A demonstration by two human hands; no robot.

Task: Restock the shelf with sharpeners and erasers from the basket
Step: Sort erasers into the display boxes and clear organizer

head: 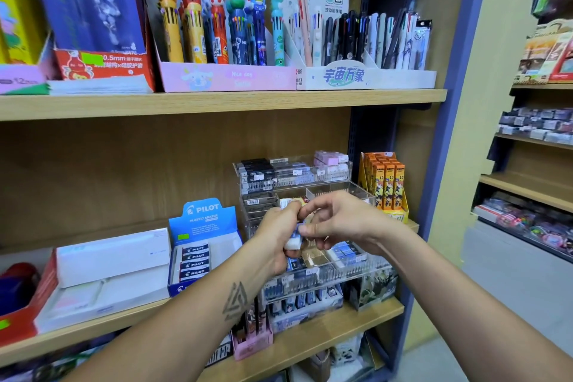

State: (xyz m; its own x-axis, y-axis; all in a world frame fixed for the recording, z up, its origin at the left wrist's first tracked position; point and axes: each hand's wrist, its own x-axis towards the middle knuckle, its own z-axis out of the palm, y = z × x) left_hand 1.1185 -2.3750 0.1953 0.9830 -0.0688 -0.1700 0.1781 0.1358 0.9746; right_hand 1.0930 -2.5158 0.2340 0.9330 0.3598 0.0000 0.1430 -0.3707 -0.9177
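Both our forearms reach toward the wooden shelf (310, 341), where our left hand (276, 232) clutches white erasers (294, 242) and our right hand (338, 220) pinches one from that clutch, above the clear tiered organizer (341, 270).

- Both forearms are bare, with no sleeves in view.
- The left forearm (198, 313) carries a dark tattoo (234, 301) of interlocked triangles near the wrist.
- The left hand (276, 236) and right hand (338, 223) are ungloved.
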